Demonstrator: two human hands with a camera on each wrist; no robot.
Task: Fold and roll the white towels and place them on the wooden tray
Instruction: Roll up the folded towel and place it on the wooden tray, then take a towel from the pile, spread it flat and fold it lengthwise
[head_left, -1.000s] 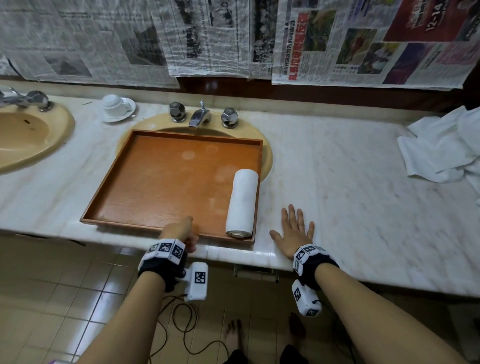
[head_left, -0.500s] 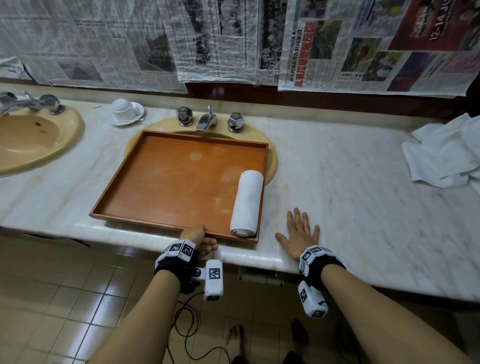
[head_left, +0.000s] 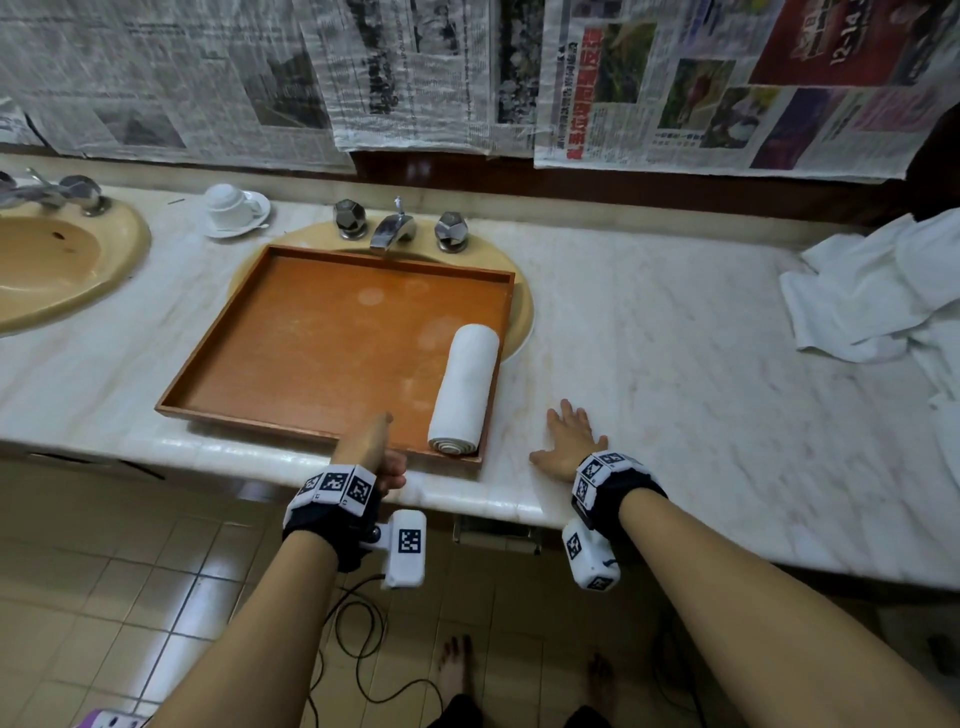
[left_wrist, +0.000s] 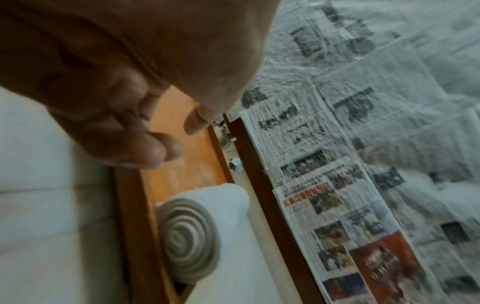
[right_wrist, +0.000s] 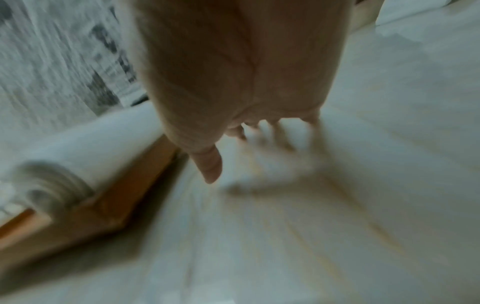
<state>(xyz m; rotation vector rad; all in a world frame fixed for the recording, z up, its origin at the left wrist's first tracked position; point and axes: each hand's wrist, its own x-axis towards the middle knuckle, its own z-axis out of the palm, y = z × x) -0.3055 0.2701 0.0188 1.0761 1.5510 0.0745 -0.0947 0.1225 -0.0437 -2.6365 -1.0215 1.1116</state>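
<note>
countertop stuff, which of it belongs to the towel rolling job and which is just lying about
Part of the job:
wooden tray
rolled towel, lying in the tray by its right wall
loose white towels, heaped at the right end

Just lying about:
cup and saucer
taps
second sink
newspapers on the wall

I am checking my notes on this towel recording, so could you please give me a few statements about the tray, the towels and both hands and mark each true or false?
1. One rolled towel lies along the right side of the wooden tray. True.
2. The right hand grips a towel. False: it lies flat with fingers spread on the marble counter, holding nothing.
3. Unfolded white towels sit at the counter's far right. True.
4. The left hand is inside the left sink. False: it is at the tray's near edge.
5. The tray holds three rolls. False: only one.
</note>
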